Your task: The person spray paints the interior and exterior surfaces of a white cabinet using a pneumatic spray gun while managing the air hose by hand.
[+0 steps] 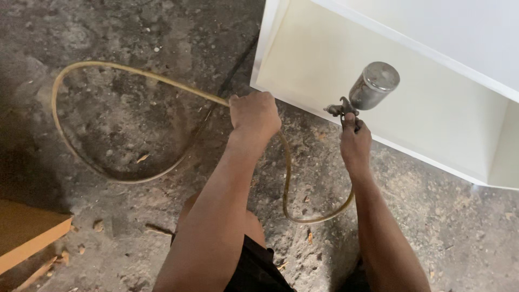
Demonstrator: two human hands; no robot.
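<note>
My right hand [354,141] grips the handle of a metal spray gun [370,89] with a round steel cup on top, held just in front of the lower edge of a white cabinet [432,103]. My left hand [254,114] is closed around the yellowish air hose [108,69], which loops wide over the floor to the left. A second curve of the hose hangs between my arms and runs up to the gun. The gun's nozzle is hidden behind its body.
Rough grey concrete floor [162,32] with dust and small wood chips. A brown wooden board [27,238] lies at the lower left. The cabinet shows an inner shelf and divider at the right. My knees in dark shorts are at the bottom.
</note>
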